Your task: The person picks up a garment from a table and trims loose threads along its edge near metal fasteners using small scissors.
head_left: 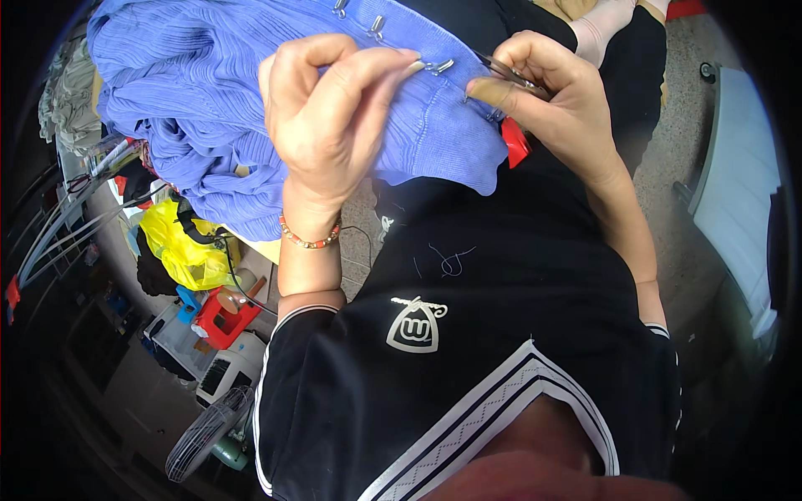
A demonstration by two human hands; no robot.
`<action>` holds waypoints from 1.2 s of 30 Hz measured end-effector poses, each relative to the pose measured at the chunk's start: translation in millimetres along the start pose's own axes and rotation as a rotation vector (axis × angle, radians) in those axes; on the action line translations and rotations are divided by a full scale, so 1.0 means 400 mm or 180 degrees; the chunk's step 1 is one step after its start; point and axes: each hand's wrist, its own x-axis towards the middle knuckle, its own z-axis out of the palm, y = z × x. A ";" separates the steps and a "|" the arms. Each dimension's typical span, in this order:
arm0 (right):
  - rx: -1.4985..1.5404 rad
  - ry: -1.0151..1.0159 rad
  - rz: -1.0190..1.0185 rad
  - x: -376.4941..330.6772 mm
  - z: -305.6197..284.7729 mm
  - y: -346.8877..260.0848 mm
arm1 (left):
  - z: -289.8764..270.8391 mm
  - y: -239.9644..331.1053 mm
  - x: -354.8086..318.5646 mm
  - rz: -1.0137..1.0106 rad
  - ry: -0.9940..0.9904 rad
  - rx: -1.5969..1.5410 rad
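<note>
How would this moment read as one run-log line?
left hand: pinched beside metal clasp | right hand: gripping metal tool | blue knit garment: beneath both hands

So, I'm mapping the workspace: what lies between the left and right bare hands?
Periwinkle-blue ribbed-knit fabric bearing a silver metal clasp, in the head view.

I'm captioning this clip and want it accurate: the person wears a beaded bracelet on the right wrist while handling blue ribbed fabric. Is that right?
Not quite: the head view shows the beaded bracelet on the left hand's wrist. The blue ribbed fabric is correct.
</note>
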 end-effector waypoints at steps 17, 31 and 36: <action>0.0201 -0.0160 0.0165 0.002 -0.020 -0.006 | -0.051 -0.006 0.059 0.0091 -0.0924 -0.0527; 0.0357 -0.0157 0.0157 -0.001 -0.031 0.008 | -0.095 0.040 0.197 0.0292 -0.2264 0.0104; 0.0289 -0.0240 0.0071 0.001 -0.037 0.025 | -0.093 0.030 0.189 -0.0021 -0.2233 -0.0253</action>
